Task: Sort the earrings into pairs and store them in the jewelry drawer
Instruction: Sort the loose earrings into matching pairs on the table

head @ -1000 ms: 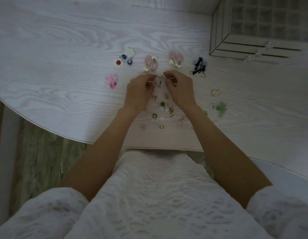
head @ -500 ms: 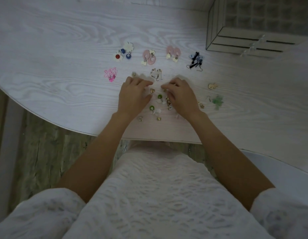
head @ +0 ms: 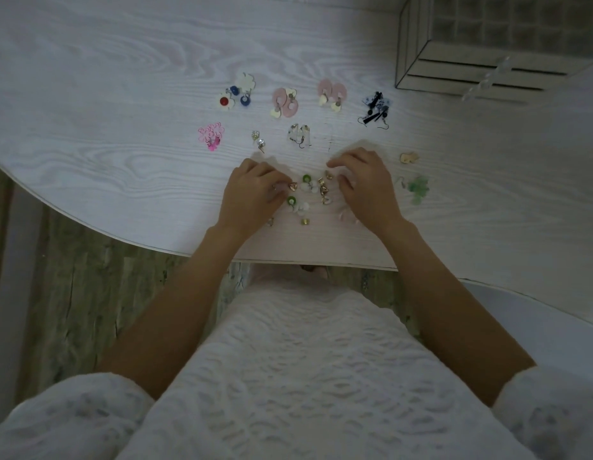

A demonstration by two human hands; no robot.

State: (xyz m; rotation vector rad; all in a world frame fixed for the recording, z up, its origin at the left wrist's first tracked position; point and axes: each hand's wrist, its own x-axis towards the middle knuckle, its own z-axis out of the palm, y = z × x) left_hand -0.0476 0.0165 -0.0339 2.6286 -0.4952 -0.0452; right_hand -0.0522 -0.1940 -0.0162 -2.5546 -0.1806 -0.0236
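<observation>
My left hand (head: 255,192) and my right hand (head: 366,185) rest on the white table (head: 106,111) on either side of a loose heap of small earrings (head: 310,197): gold hearts, green rounds and white pieces. The left fingertips pinch a gold heart earring (head: 292,186) at the heap's left edge. The right fingers are bent with their tips on the table and hold nothing that I can see. Beyond the hands lie sorted pairs: clear hook earrings (head: 300,135), crystal studs (head: 258,141), pink flowers (head: 211,136), pink ovals (head: 285,102) and black drops (head: 376,109).
The jewelry drawer box (head: 480,68) with clear knobs stands at the far right, drawers closed. A gold earring (head: 408,157) and a green translucent one (head: 418,188) lie right of my right hand. The table's curved front edge runs close under my wrists.
A second ago both hands held the clear hook earrings up by the sorted row. That pair now lies on the table, and both hands have come back to the loose heap.
</observation>
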